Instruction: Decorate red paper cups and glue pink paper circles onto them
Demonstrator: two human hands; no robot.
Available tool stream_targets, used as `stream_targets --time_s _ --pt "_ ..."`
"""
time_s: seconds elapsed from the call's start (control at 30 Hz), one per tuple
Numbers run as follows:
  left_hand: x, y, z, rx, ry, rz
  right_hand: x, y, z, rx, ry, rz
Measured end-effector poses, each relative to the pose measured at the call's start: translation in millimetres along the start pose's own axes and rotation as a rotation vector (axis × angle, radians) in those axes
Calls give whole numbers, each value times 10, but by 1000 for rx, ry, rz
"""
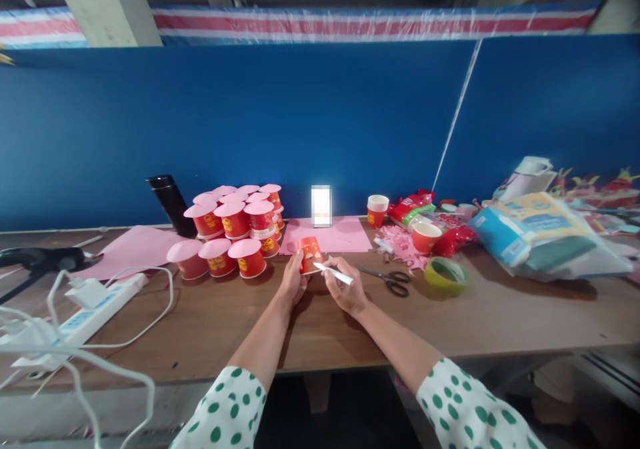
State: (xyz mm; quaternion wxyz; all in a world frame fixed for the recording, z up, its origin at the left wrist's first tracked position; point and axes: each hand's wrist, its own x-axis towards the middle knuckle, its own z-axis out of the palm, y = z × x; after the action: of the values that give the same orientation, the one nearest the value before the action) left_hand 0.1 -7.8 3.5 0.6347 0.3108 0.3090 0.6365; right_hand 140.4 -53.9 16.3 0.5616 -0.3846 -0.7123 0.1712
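In the head view, my left hand (294, 280) is closed round a red paper cup (312, 252) with gold and pale markings, held above the table in front of me. My right hand (347, 288) grips a white pen (338, 274), its tip pointing left at the lower side of the cup. Whether the tip touches the cup I cannot tell. Behind both hands lies pink paper (345, 234) against the blue panel. To the right of my right hand, black-handled scissors (393, 280) rest on the table.
Several red cups with pink paper tops (233, 220) stand stacked at left, by a black bottle (173, 206). A power strip (95, 316) with white cables lies far left. Rightward are stacked cups (377, 210), pink scraps (400, 244), yellow tape (445, 276) and a plastic bag (545, 239).
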Motion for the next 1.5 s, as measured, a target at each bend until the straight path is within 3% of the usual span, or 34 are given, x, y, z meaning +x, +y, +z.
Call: stream_targets --time_s 1.5 --pt "10 -17 -19 25 2 5 1 -5 -3 55 -51 3"
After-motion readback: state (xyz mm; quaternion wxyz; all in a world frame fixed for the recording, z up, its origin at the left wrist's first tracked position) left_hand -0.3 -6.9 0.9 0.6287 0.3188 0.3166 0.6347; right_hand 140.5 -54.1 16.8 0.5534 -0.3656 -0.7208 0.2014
